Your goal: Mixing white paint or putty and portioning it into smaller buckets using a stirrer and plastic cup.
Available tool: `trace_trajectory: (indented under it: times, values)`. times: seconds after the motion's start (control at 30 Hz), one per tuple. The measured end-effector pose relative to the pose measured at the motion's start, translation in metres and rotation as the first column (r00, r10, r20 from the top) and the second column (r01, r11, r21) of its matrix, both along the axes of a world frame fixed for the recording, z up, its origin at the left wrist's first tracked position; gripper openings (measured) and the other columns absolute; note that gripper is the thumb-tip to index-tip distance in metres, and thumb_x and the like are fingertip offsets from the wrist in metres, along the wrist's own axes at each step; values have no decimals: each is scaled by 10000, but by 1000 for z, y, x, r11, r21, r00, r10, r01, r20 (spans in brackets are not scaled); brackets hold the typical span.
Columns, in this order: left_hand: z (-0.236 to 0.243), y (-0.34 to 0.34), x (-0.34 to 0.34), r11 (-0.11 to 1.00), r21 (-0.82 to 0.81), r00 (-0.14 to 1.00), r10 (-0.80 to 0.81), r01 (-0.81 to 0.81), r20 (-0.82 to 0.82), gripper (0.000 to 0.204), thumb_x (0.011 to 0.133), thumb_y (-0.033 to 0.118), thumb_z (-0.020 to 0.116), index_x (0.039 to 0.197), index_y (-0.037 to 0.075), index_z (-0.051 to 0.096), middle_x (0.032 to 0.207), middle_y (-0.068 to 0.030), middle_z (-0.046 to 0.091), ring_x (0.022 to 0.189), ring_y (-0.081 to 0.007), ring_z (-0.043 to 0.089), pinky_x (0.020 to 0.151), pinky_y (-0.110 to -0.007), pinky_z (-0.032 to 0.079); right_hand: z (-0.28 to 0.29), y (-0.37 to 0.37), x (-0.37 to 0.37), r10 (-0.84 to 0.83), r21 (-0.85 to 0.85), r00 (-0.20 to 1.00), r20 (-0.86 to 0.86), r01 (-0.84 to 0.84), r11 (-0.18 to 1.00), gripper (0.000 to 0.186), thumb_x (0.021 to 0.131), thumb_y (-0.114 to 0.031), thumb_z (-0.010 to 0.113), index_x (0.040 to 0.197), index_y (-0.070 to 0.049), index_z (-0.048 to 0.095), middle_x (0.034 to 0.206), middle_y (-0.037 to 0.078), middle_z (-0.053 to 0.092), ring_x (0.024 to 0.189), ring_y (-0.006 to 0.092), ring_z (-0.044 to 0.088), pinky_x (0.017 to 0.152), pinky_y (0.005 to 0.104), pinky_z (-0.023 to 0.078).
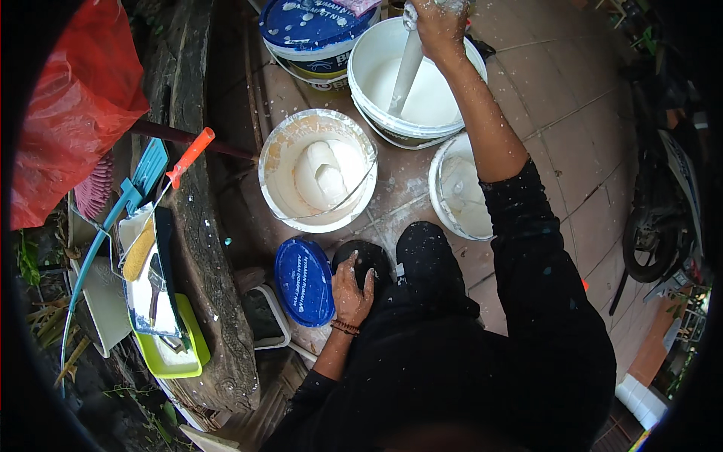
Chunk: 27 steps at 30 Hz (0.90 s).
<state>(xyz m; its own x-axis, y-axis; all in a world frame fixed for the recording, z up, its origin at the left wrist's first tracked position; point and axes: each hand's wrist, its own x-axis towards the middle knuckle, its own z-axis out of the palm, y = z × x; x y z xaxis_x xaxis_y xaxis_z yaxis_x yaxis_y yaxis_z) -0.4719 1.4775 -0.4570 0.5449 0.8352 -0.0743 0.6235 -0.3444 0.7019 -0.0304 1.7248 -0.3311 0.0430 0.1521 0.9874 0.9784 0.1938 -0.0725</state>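
The right hand [443, 30] grasps a paint-coated stick [409, 71], which slants into the white paint [431, 96] in the large white bucket [364, 66]. The left hand [352, 295], fingers loosely spread, rests on the left knee [373, 255].

Soft, even daylight, faint shadows, sheen on red plastic [75, 113], tiles [561, 98] bending toward black fisheye rim
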Motion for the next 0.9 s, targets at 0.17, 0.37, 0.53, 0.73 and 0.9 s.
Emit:
trace_trajectory:
  times: [0.17,0.37,0.53,0.73,0.9]
  values:
    - [-53,-15,-19,970,-244,993,-17,-13,-120,429,910,275,679,1248,24,598,1094,-186,661,1014,-363,639,911,-427,497,-24,-6,20,-121,-251,975,-188,72,965,320,894,-55,539,1137,-165,718,1054,179,687,1042,411,598,885,524,449]
    - [-61,-2,-5,953,-296,956,-22,-68,-291,548,944,491,573,1174,1,657,1117,-242,682,1029,-394,657,918,-429,514,-39,-9,60,-436,-415,897,-77,369,832,356,851,-16,578,1147,-159,714,1123,178,671,1093,394,591,915,533,445]
    - [-70,-1,-7,954,-279,923,-4,-112,-384,595,959,536,512,1169,-1,659,1104,-256,680,1018,-408,660,894,-450,521,-8,-15,40,-50,-128,698,-715,-60,990,196,897,-153,645,1023,-20,710,951,176,694,895,333,668,774,425,514]
    - [-72,3,-3,968,-240,924,-24,-74,-381,560,972,517,495,1130,10,673,1008,-252,699,918,-411,683,822,-469,539,23,-30,11,341,217,147,-929,-530,820,150,904,-183,691,895,-35,674,786,42,644,650,135,611,538,309,472]
    - [-73,1,-1,958,-266,939,5,-103,-343,557,970,515,497,1129,10,671,1033,-257,694,944,-417,675,840,-473,533,31,-39,5,206,-50,330,-921,-626,779,129,895,-151,709,859,-80,607,698,-14,572,563,102,537,476,279,420]
